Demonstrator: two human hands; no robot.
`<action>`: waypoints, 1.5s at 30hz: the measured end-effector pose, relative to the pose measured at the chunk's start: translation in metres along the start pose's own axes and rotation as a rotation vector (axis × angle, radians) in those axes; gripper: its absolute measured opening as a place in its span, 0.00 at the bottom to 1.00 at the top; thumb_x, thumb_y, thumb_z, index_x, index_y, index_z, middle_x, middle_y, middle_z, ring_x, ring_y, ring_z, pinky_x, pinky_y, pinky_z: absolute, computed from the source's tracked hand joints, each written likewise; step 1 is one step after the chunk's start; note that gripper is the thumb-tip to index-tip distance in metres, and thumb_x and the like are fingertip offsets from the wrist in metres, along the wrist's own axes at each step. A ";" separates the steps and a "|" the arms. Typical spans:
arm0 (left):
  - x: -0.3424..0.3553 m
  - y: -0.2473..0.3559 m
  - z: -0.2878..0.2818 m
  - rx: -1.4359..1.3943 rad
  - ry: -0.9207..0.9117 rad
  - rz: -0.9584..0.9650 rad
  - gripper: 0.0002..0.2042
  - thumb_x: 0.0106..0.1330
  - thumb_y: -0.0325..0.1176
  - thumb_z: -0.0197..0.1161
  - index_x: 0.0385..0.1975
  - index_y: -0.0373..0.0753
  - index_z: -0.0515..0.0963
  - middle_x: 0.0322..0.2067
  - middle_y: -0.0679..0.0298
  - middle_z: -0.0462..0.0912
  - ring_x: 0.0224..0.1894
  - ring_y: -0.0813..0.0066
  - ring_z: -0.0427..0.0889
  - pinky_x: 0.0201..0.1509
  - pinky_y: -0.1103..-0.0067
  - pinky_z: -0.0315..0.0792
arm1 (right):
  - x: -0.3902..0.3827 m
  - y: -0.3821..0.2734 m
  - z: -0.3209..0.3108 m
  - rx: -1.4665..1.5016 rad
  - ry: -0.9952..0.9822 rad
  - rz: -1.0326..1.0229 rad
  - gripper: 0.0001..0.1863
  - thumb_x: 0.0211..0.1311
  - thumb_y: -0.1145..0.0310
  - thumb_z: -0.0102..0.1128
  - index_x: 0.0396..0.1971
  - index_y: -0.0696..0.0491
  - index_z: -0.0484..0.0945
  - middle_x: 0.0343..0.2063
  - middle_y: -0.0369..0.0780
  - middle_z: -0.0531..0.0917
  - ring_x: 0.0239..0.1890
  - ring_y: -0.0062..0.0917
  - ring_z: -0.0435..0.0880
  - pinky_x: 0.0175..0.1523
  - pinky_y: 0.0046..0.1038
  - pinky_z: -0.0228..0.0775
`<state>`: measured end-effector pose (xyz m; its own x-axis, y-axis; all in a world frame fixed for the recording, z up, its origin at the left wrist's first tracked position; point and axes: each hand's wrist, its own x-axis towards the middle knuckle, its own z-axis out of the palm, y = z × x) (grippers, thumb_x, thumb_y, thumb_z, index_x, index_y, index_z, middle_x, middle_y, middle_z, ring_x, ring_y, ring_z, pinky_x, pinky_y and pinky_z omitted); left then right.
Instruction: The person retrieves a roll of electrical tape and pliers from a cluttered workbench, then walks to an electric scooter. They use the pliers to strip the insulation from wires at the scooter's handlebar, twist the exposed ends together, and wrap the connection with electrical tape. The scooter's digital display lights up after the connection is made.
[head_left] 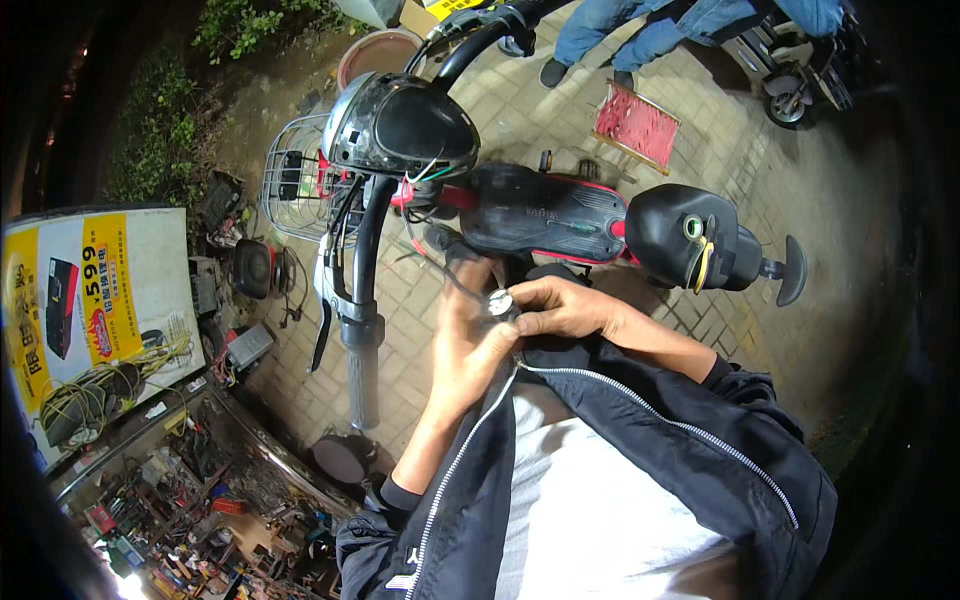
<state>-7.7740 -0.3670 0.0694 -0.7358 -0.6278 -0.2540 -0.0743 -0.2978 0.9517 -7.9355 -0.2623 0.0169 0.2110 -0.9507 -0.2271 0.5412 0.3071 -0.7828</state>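
Note:
In front of my open dark jacket (640,400), both hands meet at a small round silver-faced part (500,302), which resembles a lock cylinder. My left hand (468,345) is closed around its body from the left, thumb pressed near its lower edge. From the right, the thumb and fingertips of my right hand (565,308) pinch at its side. A thin dark cable (445,275) runs from the part toward the scooter's steering column. Loose red, white and green wires (425,172) stick out by the headlight housing (400,125). My fingers hide the part's underside.
The electric scooter's handlebar (365,260), black footboard (545,210) and seat (680,230) stand just ahead. Left are a wire basket (295,180), a yellow-and-white sign board (150,260) and a cluttered tool box (240,530). A person's jeans (600,35) and a red folding stool (637,125) are beyond.

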 end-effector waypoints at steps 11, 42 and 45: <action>0.009 -0.020 0.008 -0.267 0.101 -0.056 0.15 0.62 0.23 0.68 0.46 0.33 0.71 0.43 0.56 0.84 0.41 0.75 0.83 0.48 0.80 0.77 | 0.005 0.009 0.016 -0.650 0.456 -0.285 0.11 0.61 0.68 0.67 0.35 0.61 0.82 0.25 0.41 0.81 0.28 0.30 0.79 0.37 0.28 0.68; 0.045 0.005 -0.020 -0.111 0.152 0.287 0.09 0.72 0.27 0.58 0.46 0.30 0.77 0.42 0.54 0.83 0.43 0.66 0.84 0.53 0.72 0.77 | 0.023 -0.043 -0.008 -0.628 0.486 -0.286 0.18 0.58 0.74 0.68 0.49 0.57 0.78 0.35 0.41 0.80 0.35 0.27 0.80 0.41 0.26 0.73; 0.047 0.009 -0.020 -0.020 0.170 0.201 0.06 0.72 0.26 0.57 0.43 0.31 0.77 0.38 0.63 0.80 0.40 0.78 0.79 0.48 0.81 0.73 | 0.033 -0.078 0.007 -0.723 0.459 -0.513 0.21 0.56 0.74 0.70 0.50 0.58 0.78 0.34 0.38 0.79 0.32 0.20 0.80 0.36 0.22 0.72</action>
<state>-7.7960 -0.4131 0.0626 -0.6105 -0.7872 -0.0871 0.0762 -0.1679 0.9829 -7.9648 -0.3177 0.0748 -0.3274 -0.9321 0.1548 -0.1794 -0.0995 -0.9787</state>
